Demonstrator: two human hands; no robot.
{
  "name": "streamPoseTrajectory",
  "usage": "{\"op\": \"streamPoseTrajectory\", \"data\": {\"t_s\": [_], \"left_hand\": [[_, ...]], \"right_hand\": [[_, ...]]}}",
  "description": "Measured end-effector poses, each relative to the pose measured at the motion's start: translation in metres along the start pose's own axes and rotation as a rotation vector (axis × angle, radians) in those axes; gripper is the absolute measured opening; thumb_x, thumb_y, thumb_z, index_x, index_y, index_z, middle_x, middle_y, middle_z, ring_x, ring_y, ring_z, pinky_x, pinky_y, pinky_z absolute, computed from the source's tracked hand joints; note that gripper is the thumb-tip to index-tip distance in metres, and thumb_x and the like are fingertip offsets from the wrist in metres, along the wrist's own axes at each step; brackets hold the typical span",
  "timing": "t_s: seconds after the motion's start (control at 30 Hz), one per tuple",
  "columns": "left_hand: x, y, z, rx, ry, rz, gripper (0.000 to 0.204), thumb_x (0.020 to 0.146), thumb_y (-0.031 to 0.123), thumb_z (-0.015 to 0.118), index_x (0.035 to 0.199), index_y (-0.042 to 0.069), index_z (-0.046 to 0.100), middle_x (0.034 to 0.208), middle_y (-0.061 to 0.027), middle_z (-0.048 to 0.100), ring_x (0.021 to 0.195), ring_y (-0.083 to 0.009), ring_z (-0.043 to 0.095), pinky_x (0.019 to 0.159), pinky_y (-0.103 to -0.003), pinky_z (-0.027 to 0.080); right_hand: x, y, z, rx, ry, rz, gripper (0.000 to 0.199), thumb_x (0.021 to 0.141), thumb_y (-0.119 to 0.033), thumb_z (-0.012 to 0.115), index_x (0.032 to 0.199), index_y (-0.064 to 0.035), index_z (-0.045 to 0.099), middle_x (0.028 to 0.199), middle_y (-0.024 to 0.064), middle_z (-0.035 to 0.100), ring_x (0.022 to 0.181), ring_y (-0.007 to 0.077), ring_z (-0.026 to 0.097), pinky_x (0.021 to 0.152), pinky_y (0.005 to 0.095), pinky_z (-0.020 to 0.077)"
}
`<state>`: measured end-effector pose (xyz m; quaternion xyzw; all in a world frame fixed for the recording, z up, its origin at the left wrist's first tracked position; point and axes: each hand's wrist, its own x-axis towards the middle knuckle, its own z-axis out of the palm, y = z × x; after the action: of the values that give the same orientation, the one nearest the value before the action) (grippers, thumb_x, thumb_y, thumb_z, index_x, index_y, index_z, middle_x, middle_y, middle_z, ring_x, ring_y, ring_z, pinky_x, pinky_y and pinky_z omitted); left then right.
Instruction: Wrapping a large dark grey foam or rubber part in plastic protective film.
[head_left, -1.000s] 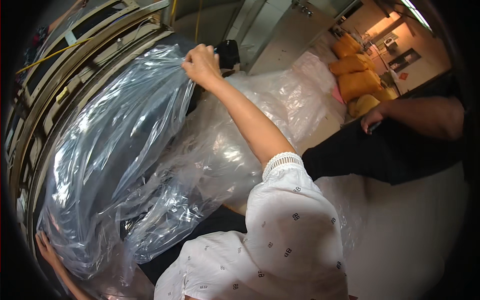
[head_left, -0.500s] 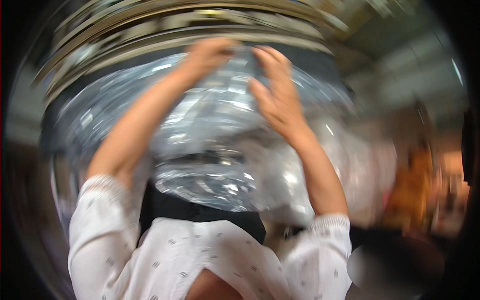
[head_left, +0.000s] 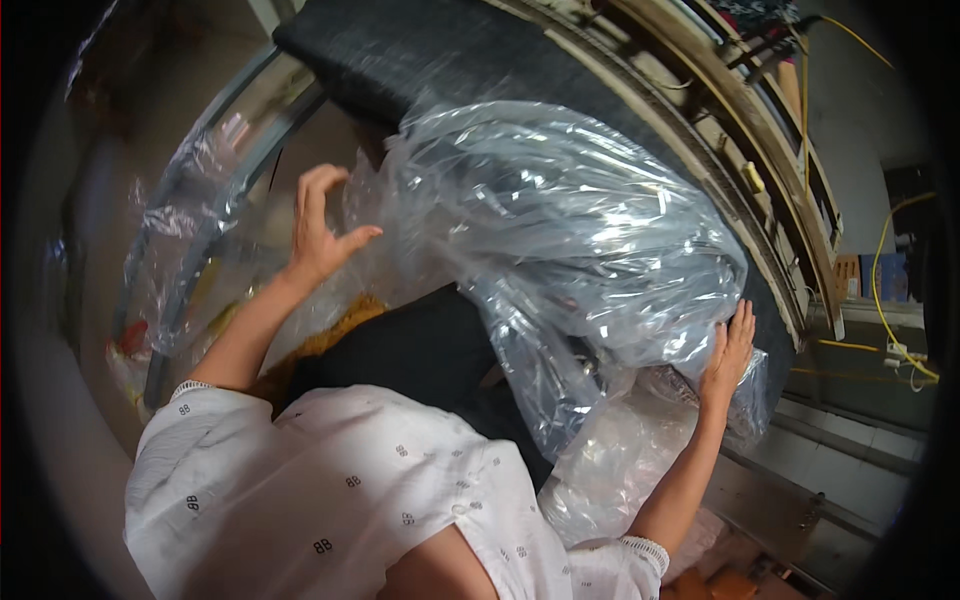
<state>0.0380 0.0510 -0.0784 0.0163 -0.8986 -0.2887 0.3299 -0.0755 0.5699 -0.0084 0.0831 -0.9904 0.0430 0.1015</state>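
Note:
A large heap of clear plastic film [head_left: 590,215], wrinkled and shiny, lies across the dark work surface and hangs down over its near side. My left hand [head_left: 322,230] is raised beside the film's bunched left end, thumb and fingers spread apart with nothing visible between them. At the film's right end, my right hand [head_left: 730,350] rests with its fingers stretched out along the edge. Whether the film is sheets or bags I cannot tell.
The dark work surface [head_left: 390,60] runs along the far side, bordered by long rails [head_left: 745,140]. More clear plastic [head_left: 625,460] sits low at right. A grey metal frame [head_left: 225,105] with plastic on it stands left. A yellow cord [head_left: 876,280] hangs at far right.
The view has turned. My hands, close together at the film's far edge before, are now wide apart: left beside its left end, right flat at its right end.

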Motion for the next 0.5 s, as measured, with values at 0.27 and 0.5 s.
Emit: {"op": "streamPoseTrajectory", "data": {"t_s": [0.27,0.5], "left_hand": [[-0.059,-0.086,0.067,-0.417,-0.650,-0.152,0.041,0.078,0.021,0.066,0.110,0.000,0.050,0.097,-0.0141,0.060,0.094,-0.0255,0.057,0.082,-0.036,0.044],[-0.014,-0.021,-0.003,-0.833,-0.231,-0.578,0.014,0.093,0.015,0.044,0.084,0.005,0.048,0.058,0.0018,0.043,0.049,-0.0042,0.041,0.045,-0.019,0.034]], "right_hand": [[0.015,-0.075,-0.030,0.190,0.247,-0.114,0.046,0.083,-0.004,0.045,0.128,-0.0040,0.042,0.135,0.0154,0.037,0.124,0.0320,0.035,0.100,0.0382,0.0287],[-0.042,-0.242,-0.006,0.618,-0.262,-0.335,0.034,0.076,-0.012,0.061,0.110,-0.0055,0.056,0.106,0.0144,0.058,0.090,0.0330,0.058,0.070,0.0385,0.0479]]}}
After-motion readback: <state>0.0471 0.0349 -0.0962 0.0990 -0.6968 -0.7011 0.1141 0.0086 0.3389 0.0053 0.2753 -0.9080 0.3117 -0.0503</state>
